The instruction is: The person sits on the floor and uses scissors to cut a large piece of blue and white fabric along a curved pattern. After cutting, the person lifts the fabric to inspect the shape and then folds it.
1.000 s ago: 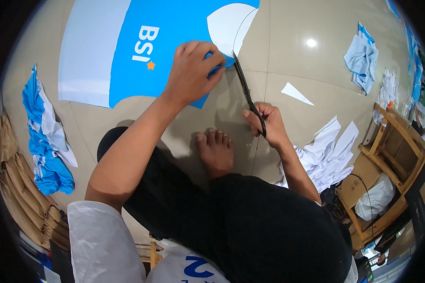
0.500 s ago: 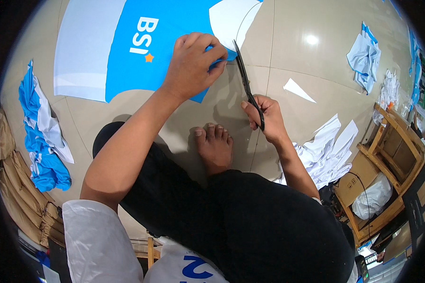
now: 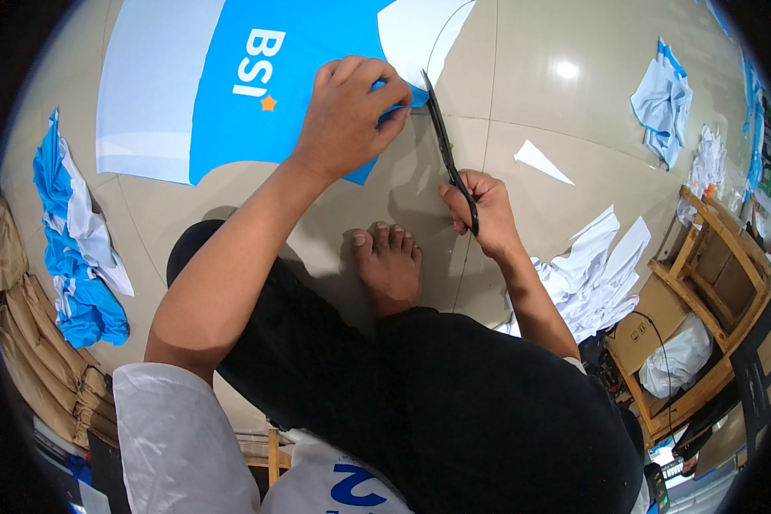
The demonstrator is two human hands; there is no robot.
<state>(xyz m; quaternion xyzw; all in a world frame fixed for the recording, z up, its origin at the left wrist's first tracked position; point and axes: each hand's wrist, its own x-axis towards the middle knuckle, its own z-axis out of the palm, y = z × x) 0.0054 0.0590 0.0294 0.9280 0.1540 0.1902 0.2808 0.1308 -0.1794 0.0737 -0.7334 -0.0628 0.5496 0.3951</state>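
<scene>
A blue and white fabric panel [image 3: 240,111] with white lettering and an orange star lies spread on the tiled floor. My left hand [image 3: 349,116] rests over its right part, thumb and fingers pinching a fold of the blue edge. My right hand [image 3: 487,210] grips the handles of black scissors [image 3: 445,141], which point up and away from me. Their tips meet the panel's edge where blue joins a white section [image 3: 415,38]. A thin curved line runs along that white section. The blades look nearly closed.
A white triangular scrap [image 3: 542,163] lies right of the scissors, with a pile of white offcuts [image 3: 595,274] nearer. Crumpled blue and white cloth lies at left [image 3: 77,248] and far right [image 3: 662,103]. A wooden frame [image 3: 702,291] stands at right. My bare foot [image 3: 387,270] is below the panel.
Almost nothing differs. The scissors' tips and the panel appear shifted very slightly left; both hands keep the same hold.
</scene>
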